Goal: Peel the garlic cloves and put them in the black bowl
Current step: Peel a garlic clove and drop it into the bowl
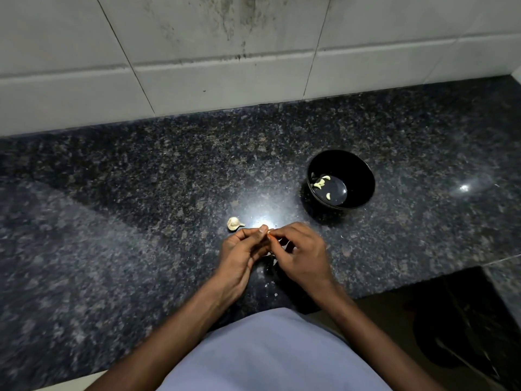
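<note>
Both hands are pinched on one clove; peeled cloves are bowled, another clove awaits beyond the fingertips.

The clove pinched between left hand and right hand is almost wholly hidden by fingertips (peeled or not, unreadable); both forearms and the desk run past the picture's edges

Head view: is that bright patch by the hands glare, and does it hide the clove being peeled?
Head view: yes, a light reflects off the polished counter just beyond the left hand and right hand, washing out the clove pinched between them; a smaller glint lies right of the bowl; edges dim, wall tiles bowed.
</note>
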